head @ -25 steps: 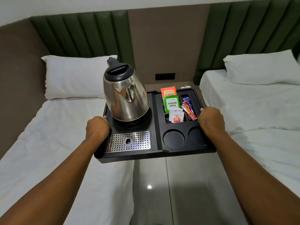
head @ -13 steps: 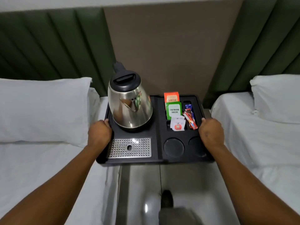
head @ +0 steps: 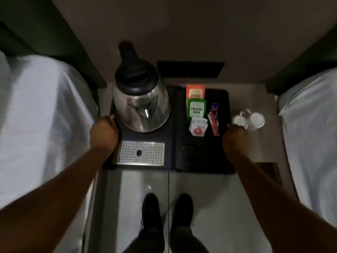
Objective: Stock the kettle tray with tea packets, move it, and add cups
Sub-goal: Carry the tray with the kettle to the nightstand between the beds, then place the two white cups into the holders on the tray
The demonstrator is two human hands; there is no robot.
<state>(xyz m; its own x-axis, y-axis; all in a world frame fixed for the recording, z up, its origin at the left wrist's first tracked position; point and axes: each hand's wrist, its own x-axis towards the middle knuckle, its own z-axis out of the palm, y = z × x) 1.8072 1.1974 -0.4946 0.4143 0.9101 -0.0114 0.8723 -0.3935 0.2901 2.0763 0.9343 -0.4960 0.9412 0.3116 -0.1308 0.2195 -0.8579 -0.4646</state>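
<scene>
The black kettle tray (head: 173,143) is over the bedside table between two beds. My left hand (head: 104,134) grips its left edge and my right hand (head: 235,139) grips its right edge. A steel kettle (head: 141,105) with a black lid stands at the tray's back left, behind a perforated metal drip plate (head: 140,153). Tea packets fill the back right compartments: an orange one (head: 195,91), a green one (head: 196,109), white sachets (head: 197,126) and red-blue sticks (head: 213,119). A round cup recess (head: 189,157) at the front right holds nothing. Two white cups (head: 249,120) sit on the table right of the tray.
The grey bedside table (head: 260,143) has white-sheeted beds on its left (head: 36,125) and right (head: 313,134). A black wall socket panel (head: 190,69) is behind the tray. My two black shoes (head: 167,212) stand on the glossy floor below. The picture is dim and blurred.
I have stepped forward with the tray, which now sits lower over the bedside table. The view has tilted steeply down and darkened. The two white cups have come into sight.
</scene>
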